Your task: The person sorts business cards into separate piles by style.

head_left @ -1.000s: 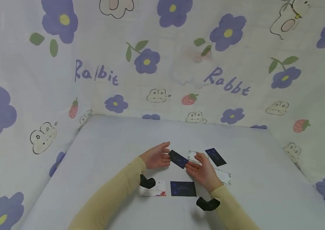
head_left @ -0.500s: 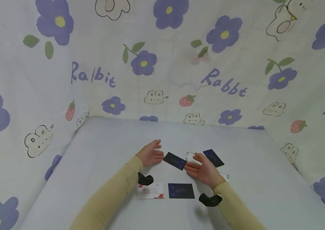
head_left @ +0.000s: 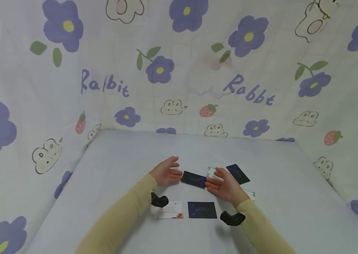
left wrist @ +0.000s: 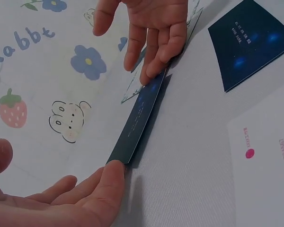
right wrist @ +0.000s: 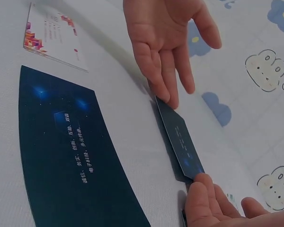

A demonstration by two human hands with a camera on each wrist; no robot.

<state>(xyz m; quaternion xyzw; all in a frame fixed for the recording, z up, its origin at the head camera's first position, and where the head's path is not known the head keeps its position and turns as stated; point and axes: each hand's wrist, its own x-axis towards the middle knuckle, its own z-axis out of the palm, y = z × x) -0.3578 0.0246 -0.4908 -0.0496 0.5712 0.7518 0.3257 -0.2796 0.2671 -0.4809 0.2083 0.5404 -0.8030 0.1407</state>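
A dark blue business card point(head_left: 194, 179) with small pale print lies between my two hands in the head view. My left hand point(head_left: 165, 173) touches its left end with nearly straight fingertips. On the opposite end rest the fingertips of my right hand point(head_left: 226, 187), whose fingers are also extended. In the left wrist view the card point(left wrist: 139, 120) casts a shadow on the cloth beside it, and its edge looks slightly raised. The palms face each other, thumbs apart from the card.
Nearer the body, a white card with red flowers point(head_left: 174, 210) and another dark blue card point(head_left: 202, 210) lie side by side. Behind my right hand are a white leaf-bordered card point(head_left: 211, 172) and a dark card point(head_left: 238, 173). Patterned fabric point(head_left: 182, 88) walls the table's back and sides.
The dark card between my hands has turned to lie more level across the head view. My left hand has shifted slightly left since a second ago; my right fingertips stay at the card's right end.
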